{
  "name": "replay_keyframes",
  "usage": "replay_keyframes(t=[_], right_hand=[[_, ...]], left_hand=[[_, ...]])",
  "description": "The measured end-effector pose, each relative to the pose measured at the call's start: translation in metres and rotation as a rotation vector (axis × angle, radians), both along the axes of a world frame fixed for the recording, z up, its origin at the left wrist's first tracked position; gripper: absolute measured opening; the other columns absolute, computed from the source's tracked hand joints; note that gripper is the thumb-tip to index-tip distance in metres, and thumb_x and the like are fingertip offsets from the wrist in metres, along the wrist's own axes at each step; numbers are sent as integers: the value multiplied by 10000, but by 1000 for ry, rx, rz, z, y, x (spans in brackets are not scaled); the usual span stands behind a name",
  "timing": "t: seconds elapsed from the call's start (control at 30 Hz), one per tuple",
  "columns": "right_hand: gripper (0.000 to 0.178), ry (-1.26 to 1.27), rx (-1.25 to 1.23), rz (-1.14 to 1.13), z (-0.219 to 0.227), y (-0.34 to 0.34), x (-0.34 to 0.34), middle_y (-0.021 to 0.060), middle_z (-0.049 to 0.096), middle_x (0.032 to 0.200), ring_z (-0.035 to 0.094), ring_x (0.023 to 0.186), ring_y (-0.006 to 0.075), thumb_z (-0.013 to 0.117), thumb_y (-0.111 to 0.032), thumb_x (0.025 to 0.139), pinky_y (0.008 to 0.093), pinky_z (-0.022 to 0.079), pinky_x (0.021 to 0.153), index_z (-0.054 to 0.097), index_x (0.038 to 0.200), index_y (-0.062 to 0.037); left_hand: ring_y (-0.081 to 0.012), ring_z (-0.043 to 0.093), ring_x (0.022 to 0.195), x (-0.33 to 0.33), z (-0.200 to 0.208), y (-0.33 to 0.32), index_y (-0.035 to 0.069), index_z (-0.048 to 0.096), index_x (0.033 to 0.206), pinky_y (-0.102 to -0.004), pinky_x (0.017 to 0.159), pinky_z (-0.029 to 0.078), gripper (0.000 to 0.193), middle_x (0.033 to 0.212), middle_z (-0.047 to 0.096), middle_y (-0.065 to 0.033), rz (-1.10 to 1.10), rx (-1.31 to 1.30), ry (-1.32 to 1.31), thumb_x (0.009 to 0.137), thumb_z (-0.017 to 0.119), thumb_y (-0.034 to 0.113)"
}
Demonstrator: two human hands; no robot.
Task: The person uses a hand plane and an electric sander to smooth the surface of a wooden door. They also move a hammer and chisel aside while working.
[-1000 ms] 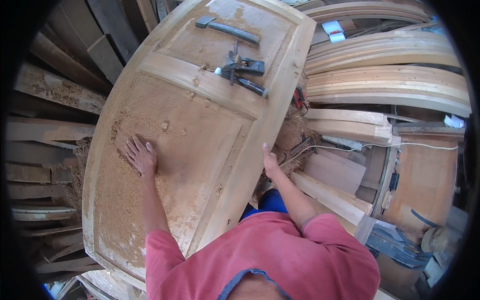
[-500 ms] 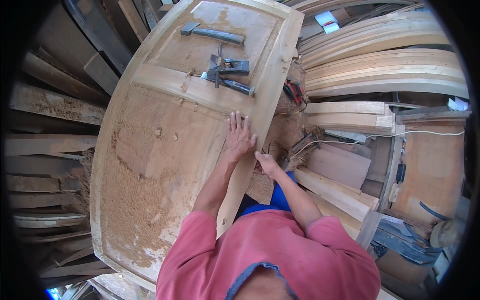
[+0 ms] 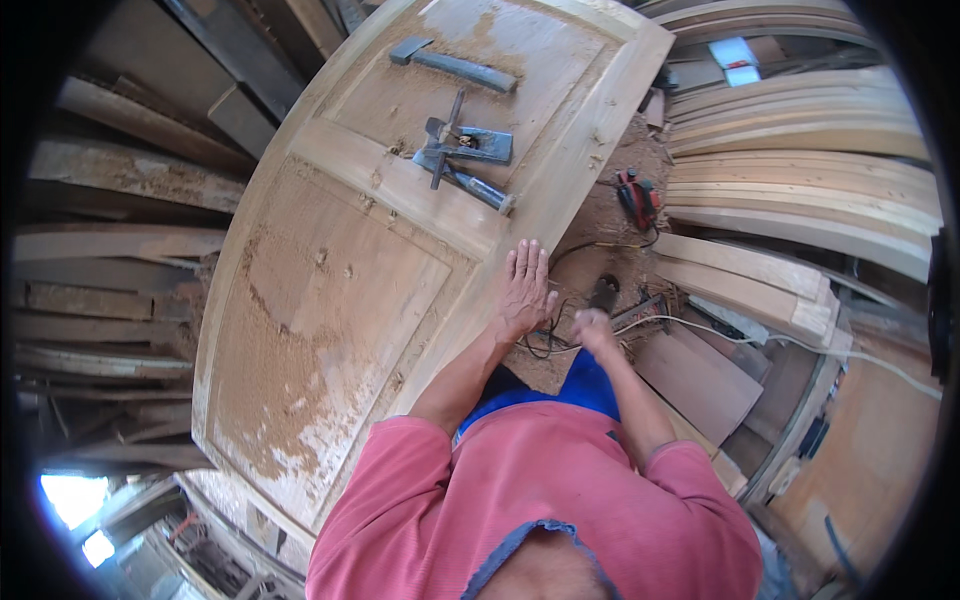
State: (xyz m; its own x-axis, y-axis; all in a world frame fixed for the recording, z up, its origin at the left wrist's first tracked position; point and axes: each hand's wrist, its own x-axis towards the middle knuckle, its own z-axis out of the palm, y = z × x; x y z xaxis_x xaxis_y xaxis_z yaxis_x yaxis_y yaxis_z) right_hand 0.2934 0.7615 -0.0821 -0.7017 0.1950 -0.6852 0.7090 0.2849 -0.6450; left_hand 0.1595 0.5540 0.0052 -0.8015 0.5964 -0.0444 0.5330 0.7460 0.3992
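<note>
My left hand lies flat on the right-hand rail of a large framed wooden door panel, fingers stretched out, nothing in it. Off the panel's edge, my right hand hangs near my blue-clad knee. It is blurred, so its fingers and anything in them cannot be made out. Beyond my left hand, a wooden hand plane with a cross handle rests on the panel. Partly under it lies a chisel with a dark handle. Farther up sits a hammer.
Sawdust and shavings cover much of the panel. On the floor to the right is a red and black power tool with a cord. Stacked curved boards stand beyond it. A pale cable crosses the right side. Planks line the left.
The view has shifted, with the door panel turned somewhat. My right hand has moved from beside the panel's edge out to the right. My left hand stays flat on the panel, now over the rail.
</note>
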Motion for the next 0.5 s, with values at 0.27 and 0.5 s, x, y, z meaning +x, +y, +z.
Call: replay_keyframes(t=[0.27,0.5], right_hand=[[537,669,368,465,136,-22,-242,269,667,1204,627,1168,429,701,-369,955,493,483,1013,598,1337,-5],[662,636,670,907,115,-127,-297,234,607,1293,579,1233,422,718,-358,933,516,438,1086,493,1445,-3]], left_hand=[[-448,132,1598,71,-2,-42,-68,267,1603,-562,1298,77,881,1692,216,-289,528,-70,-55,909,647,318],[-482,153,1582,75,15,-28,-84,300,1579,-589,1286,118,922,1665,252,-312,606,-47,-65,841,707,289]])
